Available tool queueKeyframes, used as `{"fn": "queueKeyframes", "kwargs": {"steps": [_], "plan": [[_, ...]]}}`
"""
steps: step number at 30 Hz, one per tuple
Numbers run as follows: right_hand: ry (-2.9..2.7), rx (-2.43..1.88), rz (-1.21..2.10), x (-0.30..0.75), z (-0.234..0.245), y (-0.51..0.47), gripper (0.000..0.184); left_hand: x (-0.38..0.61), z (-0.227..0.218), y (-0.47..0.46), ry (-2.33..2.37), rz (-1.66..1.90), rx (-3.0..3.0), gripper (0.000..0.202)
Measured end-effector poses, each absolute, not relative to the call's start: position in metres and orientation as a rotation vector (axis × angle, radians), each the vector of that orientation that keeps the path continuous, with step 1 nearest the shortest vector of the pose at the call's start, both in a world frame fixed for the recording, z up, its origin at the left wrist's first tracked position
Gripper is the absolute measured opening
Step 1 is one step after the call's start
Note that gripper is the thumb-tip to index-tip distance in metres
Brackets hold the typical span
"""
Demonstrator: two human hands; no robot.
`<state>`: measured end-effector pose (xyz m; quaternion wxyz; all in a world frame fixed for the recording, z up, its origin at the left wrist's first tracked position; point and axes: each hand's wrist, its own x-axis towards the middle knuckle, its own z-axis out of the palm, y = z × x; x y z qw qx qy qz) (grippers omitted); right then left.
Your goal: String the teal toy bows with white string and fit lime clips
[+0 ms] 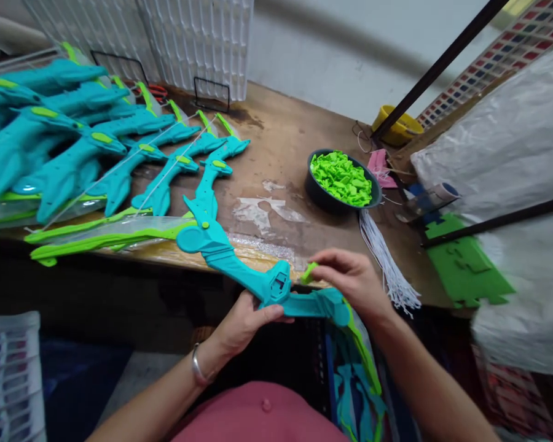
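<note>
Lying across the left of the table (281, 132) are stacked teal bows (4, 156) with lime limbs, and several show a lime oval on the body. From that side one long lime limb runs in to the held bow (225, 261), which spans the table's front edge and reaches out over my lap. Its grip faces up, and the dark hexagonal recess (279, 283) there is uncovered.

My left hand (245, 324) is closed around the bow just below that recess, thumb over the front and fingers curled underneath; I take this to be the steadying hand. Just right of the recess, apart from it, my right hand (350, 277) pinches a small green piece (308, 274) between thumb and fingertips, the other fingers loosely bent.

I judge the step in hand to be fitting that piece into the recess. The next move calls for a short shift leftward, turning the piece until its outline agrees with the opening, then a firm thumb press while my left hand backs up the grip. Tilted, it could catch on the rim.

Farther right, a dark bowl (317, 195) holds many more such pieces, and white cords (381, 258) trail beside it.
</note>
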<state>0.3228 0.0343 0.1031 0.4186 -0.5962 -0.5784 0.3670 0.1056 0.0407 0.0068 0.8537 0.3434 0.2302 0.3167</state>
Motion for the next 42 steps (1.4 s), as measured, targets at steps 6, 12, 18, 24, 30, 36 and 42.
{"fn": "queueKeyframes", "kwargs": {"steps": [6, 12, 18, 24, 30, 36, 42], "plan": [[-1.460, -1.462, 0.719, 0.279, 0.067, -0.016, 0.007, 0.105, -0.004, 0.026, 0.467, 0.652, 0.743, 0.060], [-1.404, -1.542, 0.760, 0.271, 0.065, -0.024, 0.010, 0.104, -0.001, 0.023, 0.474, 0.663, 0.901, 0.066], [-1.489, -1.586, 0.743, 0.271, 0.070, -0.028, 0.012, 0.101, -0.001, 0.025, 0.454, 0.685, 0.983, 0.065], [-1.643, -1.640, 0.618, 0.268, 0.073, -0.030, 0.014, 0.102, -0.001, 0.026, 0.452, 0.693, 1.025, 0.059], [-1.653, -1.750, 0.341, 0.260, 0.068, -0.041, 0.021, 0.102, -0.004, 0.019, 0.525, 0.649, 1.015, 0.051], [-1.573, -1.730, 0.877, 0.278, 0.057, -0.037, 0.039, 0.102, -0.012, 0.016, 0.539, 0.599, 1.071, 0.046], [-1.545, -1.773, 0.996, 0.282, 0.040, -0.030, 0.024, 0.101, -0.030, 0.012, 0.629, 0.625, 1.195, 0.026]]}}
